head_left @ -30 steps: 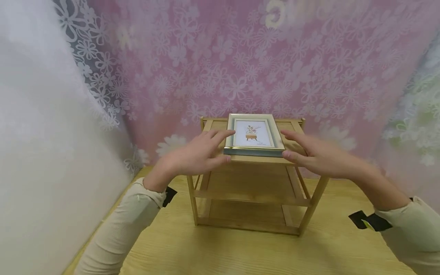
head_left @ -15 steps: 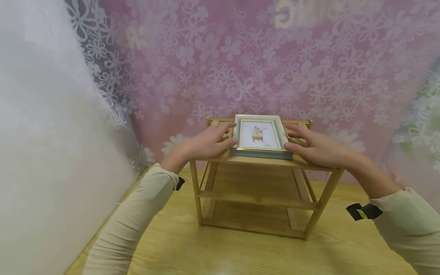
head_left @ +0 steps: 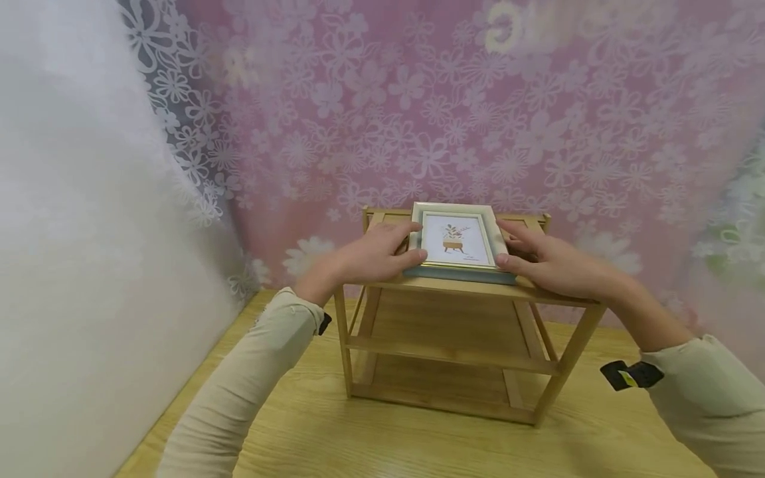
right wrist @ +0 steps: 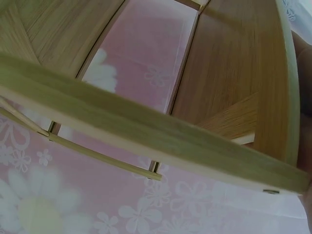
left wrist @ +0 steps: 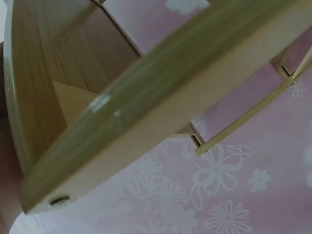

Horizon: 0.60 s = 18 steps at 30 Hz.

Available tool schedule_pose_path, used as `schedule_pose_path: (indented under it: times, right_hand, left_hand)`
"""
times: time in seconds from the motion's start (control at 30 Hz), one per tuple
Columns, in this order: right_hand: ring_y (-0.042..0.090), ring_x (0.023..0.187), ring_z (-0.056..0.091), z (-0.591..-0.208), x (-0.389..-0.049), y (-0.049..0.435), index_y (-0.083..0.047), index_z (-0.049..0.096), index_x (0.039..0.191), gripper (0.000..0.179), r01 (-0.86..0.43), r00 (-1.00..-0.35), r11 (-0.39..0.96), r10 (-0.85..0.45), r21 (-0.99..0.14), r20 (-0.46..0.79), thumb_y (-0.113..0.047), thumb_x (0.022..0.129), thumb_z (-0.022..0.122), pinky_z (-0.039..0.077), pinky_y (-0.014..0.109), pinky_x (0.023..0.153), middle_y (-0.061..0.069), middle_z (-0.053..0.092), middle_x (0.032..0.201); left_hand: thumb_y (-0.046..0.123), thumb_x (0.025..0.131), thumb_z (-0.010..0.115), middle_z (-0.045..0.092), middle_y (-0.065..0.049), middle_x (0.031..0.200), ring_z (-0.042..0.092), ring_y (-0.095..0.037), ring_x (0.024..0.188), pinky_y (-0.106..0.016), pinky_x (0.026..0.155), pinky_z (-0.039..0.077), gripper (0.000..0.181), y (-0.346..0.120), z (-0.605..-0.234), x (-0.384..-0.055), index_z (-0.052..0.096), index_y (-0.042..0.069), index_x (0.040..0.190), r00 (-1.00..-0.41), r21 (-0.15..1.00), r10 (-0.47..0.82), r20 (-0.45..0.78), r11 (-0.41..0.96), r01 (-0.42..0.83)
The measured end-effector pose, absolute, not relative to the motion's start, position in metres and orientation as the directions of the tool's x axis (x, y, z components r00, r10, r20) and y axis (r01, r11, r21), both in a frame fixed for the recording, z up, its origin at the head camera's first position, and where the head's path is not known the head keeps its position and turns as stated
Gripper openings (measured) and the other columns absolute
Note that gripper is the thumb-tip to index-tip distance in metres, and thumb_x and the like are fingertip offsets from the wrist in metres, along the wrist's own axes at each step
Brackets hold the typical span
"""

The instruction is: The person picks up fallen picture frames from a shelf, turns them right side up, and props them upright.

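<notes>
A picture frame (head_left: 457, 239) with a cream and blue-grey border and a print of a potted plant lies face up on top of a wooden shelf (head_left: 439, 285). My left hand (head_left: 379, 253) holds its left side, thumb on the near left corner and index finger at the border. On the right side, my right hand (head_left: 556, 264) grips the frame with its thumb on the near corner and fingers bent along the edge. The undersides of those fingers are hidden. Both wrist views show mainly the shelf's post (left wrist: 161, 92) and boards (right wrist: 229, 63).
Two lower boards of the shelf (head_left: 442, 325) sit below the top. The shelf stands on a yellow wood-grain surface (head_left: 382, 445). Behind it hangs a pink floral curtain (head_left: 382, 133), and a white sheet (head_left: 89, 232) slopes down at the left.
Both hands have closed in on the picture frame from its sides; thumbs and fingers now lie at its border. The whole scene shifts slightly rightward in the head view.
</notes>
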State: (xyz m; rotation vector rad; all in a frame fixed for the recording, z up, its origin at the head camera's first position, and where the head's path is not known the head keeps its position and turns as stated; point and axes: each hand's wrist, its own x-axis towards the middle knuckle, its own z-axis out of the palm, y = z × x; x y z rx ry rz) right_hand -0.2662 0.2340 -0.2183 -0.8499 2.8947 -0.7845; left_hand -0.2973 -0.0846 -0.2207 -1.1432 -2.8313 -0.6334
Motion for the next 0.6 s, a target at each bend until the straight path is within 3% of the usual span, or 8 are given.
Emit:
schedule_pose_path:
  times: [0.17, 0.33, 0.5, 0.6]
  right_hand:
    - [0.043, 0.142, 0.034, -0.2228, -0.2663, 0.2314, -0.029, 0.006, 0.161, 0.076, -0.491, -0.852, 0.707, -0.513, -0.509, 0.108, -0.043, 0.102, 0.052, 0.032, 0.065, 0.107, 0.026, 0.034, 0.155]
    - [0.045, 0.141, 0.033, -0.222, -0.2645, 0.2281, -0.027, 0.003, 0.161, 0.079, -0.515, -0.839, 0.692, -0.527, -0.505, 0.133, -0.041, 0.102, 0.054, 0.033, 0.066, 0.106, 0.029, 0.034, 0.154]
    - [0.045, 0.143, 0.032, -0.2208, -0.2633, 0.2284, -0.03, 0.001, 0.161, 0.081, -0.513, -0.842, 0.685, -0.518, -0.518, 0.149, -0.039, 0.101, 0.056, 0.03, 0.066, 0.108, 0.028, 0.033, 0.155]
    - [0.042, 0.145, 0.03, -0.2217, -0.2625, 0.2299, -0.036, -0.001, 0.159, 0.082, -0.499, -0.849, 0.67, -0.505, -0.55, 0.156, -0.038, 0.101, 0.057, 0.028, 0.065, 0.11, 0.025, 0.03, 0.157]
  left_hand:
    - [0.047, 0.103, 0.045, 0.044, -0.008, 0.151, 0.037, -0.024, 0.141, -0.042, 0.113, 0.035, 0.065, -0.0844, -0.2223, -0.296, 0.03, 0.011, 0.155, -0.762, 0.364, 0.631, 0.144, 0.683, 0.633]
    - [0.045, 0.103, 0.047, 0.047, -0.01, 0.148, 0.045, -0.018, 0.134, -0.039, 0.111, 0.038, 0.067, -0.0849, -0.2218, -0.2969, 0.027, 0.01, 0.156, -0.75, 0.396, 0.641, 0.162, 0.654, 0.644]
    - [0.042, 0.103, 0.048, 0.057, -0.008, 0.131, 0.054, -0.014, 0.111, -0.036, 0.105, 0.041, 0.067, -0.0828, -0.2205, -0.2979, 0.024, 0.008, 0.156, -0.731, 0.428, 0.659, 0.174, 0.618, 0.659]
    - [0.04, 0.103, 0.049, 0.062, -0.006, 0.108, 0.055, -0.015, 0.092, -0.034, 0.095, 0.045, 0.068, -0.0798, -0.2206, -0.2986, 0.023, 0.007, 0.157, -0.718, 0.429, 0.671, 0.184, 0.602, 0.673]
